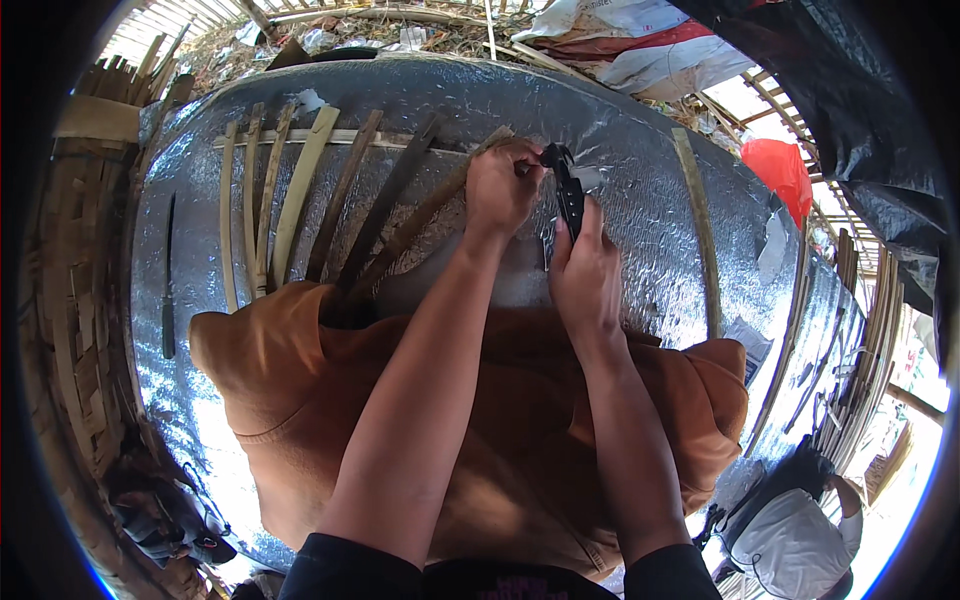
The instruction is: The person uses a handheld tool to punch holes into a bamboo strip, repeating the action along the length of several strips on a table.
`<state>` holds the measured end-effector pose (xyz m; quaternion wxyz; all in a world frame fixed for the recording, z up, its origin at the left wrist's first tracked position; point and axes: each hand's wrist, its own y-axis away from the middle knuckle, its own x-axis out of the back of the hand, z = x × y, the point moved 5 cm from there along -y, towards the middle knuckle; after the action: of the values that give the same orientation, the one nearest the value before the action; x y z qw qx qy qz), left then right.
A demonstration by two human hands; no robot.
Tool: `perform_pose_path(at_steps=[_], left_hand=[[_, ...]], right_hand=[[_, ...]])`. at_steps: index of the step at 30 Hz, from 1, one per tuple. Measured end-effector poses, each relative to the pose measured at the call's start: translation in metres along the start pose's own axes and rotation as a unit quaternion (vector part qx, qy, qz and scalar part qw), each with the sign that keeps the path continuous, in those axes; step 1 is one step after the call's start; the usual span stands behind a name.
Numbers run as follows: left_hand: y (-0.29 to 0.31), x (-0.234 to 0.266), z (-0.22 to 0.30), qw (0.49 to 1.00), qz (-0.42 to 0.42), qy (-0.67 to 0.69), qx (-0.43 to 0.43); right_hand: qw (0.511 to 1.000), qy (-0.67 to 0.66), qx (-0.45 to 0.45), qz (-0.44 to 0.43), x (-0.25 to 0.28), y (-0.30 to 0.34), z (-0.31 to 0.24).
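My right hand (pixel 587 270) is closed around a black hammer-like multitool (pixel 570 195) with a riveted handle, its head pointing away from me. Just left of that head, my left hand (pixel 503 185) has its fingers pinched together; anything small between them is hidden. A brown wooden strip (pixel 415 222) slants up beneath the left hand, its far end showing beyond the knuckles. Several bamboo slats (pixel 305 180) fan out to the left, their far parts over a pale crosswise strip (pixel 350 138). My brown-trousered legs (pixel 450 420) lie below both forearms.
Silver foil sheeting (pixel 640 130) lies under everything. A lone slat (pixel 698 230) rests on the right, and a long dark blade-like tool (pixel 169 290) on the left. Beyond are a red plastic bag (pixel 778 175), white sacks (pixel 640 55) and a person in white (pixel 795 540).
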<state>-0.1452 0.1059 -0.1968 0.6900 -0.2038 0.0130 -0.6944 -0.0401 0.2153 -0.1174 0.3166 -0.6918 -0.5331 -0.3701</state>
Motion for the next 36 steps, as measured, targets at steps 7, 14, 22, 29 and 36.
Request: perform_pose_path(at_steps=[7, 14, 22, 29, 36], left_hand=[[-0.001, -0.006, -0.009, 0.997, -0.04, 0.019, 0.068], [0.001, -0.005, -0.006, 0.997, -0.025, 0.033, 0.071], [0.0, -0.008, -0.007, 0.994, -0.029, 0.061, 0.08], [0.001, -0.004, -0.009, 0.995, -0.033, 0.044, 0.077], [-0.002, -0.005, 0.001, 0.998, -0.025, 0.014, 0.054]], right_hand=[[0.998, -0.028, -0.01, 0.047, 0.004, 0.003, -0.003], [1.0, -0.009, -0.003, 0.016, -0.001, 0.002, 0.001], [1.0, 0.008, -0.01, -0.009, -0.005, 0.0, 0.002], [0.999, -0.022, -0.009, 0.039, 0.003, 0.002, -0.007], [0.998, -0.034, 0.007, 0.051, 0.004, 0.001, -0.004]])
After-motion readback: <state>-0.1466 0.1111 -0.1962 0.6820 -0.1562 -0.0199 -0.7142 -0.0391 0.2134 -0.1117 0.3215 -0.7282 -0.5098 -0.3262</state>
